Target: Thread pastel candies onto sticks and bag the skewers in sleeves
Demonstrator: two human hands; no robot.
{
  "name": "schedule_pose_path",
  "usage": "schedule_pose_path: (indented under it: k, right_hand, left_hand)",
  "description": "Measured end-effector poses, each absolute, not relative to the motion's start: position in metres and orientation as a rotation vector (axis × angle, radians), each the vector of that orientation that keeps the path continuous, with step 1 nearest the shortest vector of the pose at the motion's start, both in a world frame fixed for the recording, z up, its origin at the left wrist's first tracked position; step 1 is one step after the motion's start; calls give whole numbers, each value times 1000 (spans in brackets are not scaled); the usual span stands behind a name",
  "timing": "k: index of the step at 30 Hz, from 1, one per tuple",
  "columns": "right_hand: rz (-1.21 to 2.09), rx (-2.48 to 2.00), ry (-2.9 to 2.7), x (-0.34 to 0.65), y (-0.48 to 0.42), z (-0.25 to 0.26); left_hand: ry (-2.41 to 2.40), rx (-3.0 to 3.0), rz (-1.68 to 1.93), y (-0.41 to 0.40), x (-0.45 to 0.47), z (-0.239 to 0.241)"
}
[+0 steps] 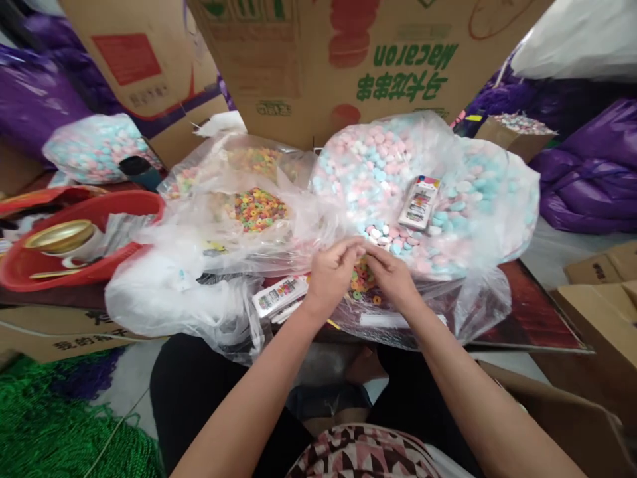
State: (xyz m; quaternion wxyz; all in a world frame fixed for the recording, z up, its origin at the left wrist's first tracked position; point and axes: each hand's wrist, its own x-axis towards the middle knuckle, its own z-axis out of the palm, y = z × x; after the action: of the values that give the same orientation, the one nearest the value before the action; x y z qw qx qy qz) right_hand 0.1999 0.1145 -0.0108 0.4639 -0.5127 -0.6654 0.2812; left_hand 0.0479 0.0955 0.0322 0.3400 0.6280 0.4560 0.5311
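My left hand [332, 271] and my right hand [391, 272] meet over the front of the low table, fingertips pinched close together. Whatever lies between the fingertips is too small or hidden to make out. Just below them is a small heap of colourful ring-shaped pieces [362, 282] on clear plastic. Beyond my hands, pink, white and pale blue round pieces [383, 236] spill from a large clear bag [368, 156]. More ring pieces [259, 209] lie inside an open plastic bag to the left. A small printed packet [419, 202] rests on the pastel bag, and another packet [281, 295] lies left of my wrists.
A red basin [149, 206] with a gold bowl [60, 237] stands at the left. Behind the bags rises a tall cardboard box [308, 86]. Purple sacks [592, 172] are on the right, an open carton [562, 411] is lower right, and green stringy material [64, 425] lies lower left.
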Motion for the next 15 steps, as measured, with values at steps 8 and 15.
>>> schedule_pose_path:
  k: [8, 15]
  right_hand:
    - [347, -1313, -1444, 216, 85, 51]
    - [369, -1262, -1665, 170, 151, 95]
  left_hand:
    - [1881, 2354, 1473, 108, -50, 71]
    - [2758, 1918, 922, 132, -165, 76]
